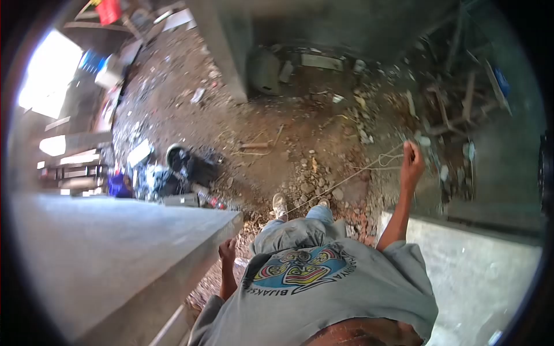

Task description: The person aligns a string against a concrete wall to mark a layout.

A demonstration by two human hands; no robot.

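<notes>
My right hand (411,164) is raised out to the right, its fingers pinched on a thin pale string (352,175). A loose loop of the string hangs beside those fingers. From there the string stretches in a nearly straight line down to the left, across the front of my legs, towards my left hand (227,249). That hand is closed low at my left side, beside the corner of a concrete slab (144,230). The last stretch of string near it is too faint to follow.
Stones and rubble (311,181) lie around my shoes. A concrete pillar (228,52) stands ahead, with a pale concrete surface (461,265) at my right. Bags and a dark bucket-like container (178,155) sit on the left. Wooden pieces (456,109) are piled at the right.
</notes>
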